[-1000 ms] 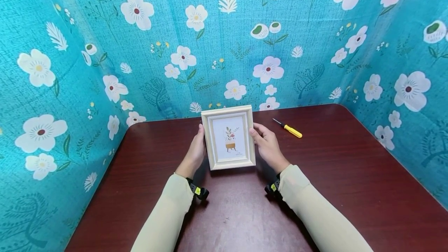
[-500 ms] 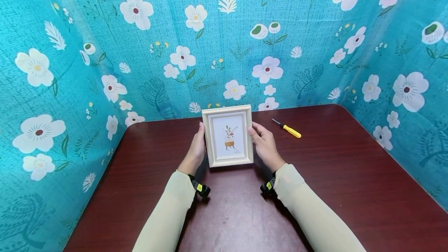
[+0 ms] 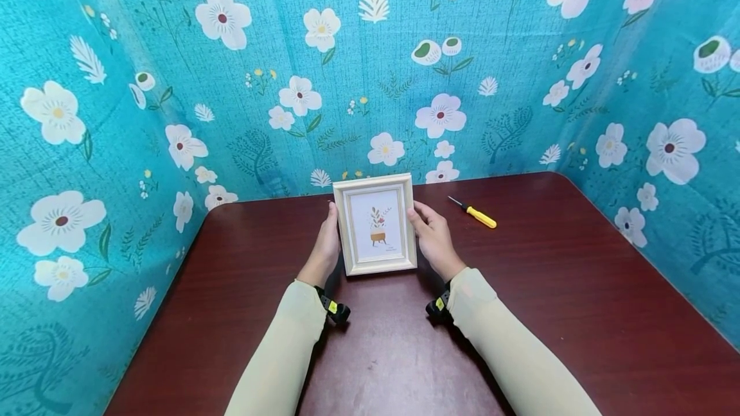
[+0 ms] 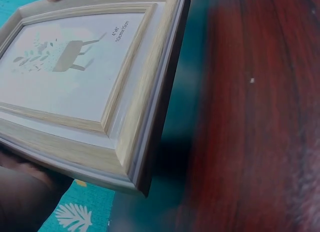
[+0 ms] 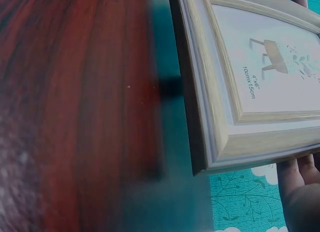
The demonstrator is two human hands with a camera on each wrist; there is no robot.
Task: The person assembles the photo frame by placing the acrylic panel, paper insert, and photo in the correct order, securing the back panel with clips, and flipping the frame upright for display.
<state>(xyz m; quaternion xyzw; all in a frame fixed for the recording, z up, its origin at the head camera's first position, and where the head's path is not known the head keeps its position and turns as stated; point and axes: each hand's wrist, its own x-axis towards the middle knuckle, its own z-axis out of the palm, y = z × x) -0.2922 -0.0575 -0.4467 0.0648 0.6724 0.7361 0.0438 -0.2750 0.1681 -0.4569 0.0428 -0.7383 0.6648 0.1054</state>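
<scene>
A cream picture frame [image 3: 381,267] stands nearly upright between both hands, facing me. Inside it is a print [image 3: 361,210] of a potted plant on legs, marked 4"x6" in the wrist views. My left hand [image 3: 324,246] grips the frame's left side, its fingers mostly hidden behind. On the opposite side my right hand [image 3: 435,239] holds the edge, thumb on the front and fingers behind. Low in the left wrist view, the left hand [image 4: 30,192] shows dark beside the frame. Fingers of the right hand [image 5: 302,192] reach behind the frame in the right wrist view.
A yellow-handled screwdriver [image 3: 481,216] lies on the dark red wooden table [image 3: 537,287], right of the frame. Behind the table and at both sides hangs a turquoise flowered cloth [image 3: 347,50]. Black straps with small cameras [image 3: 337,310] sit on both wrists.
The frame's lower right corner has shifted slightly up and left, with the right hand moving a little left along with it. Both hands keep their hold; the whole view has drifted slightly.
</scene>
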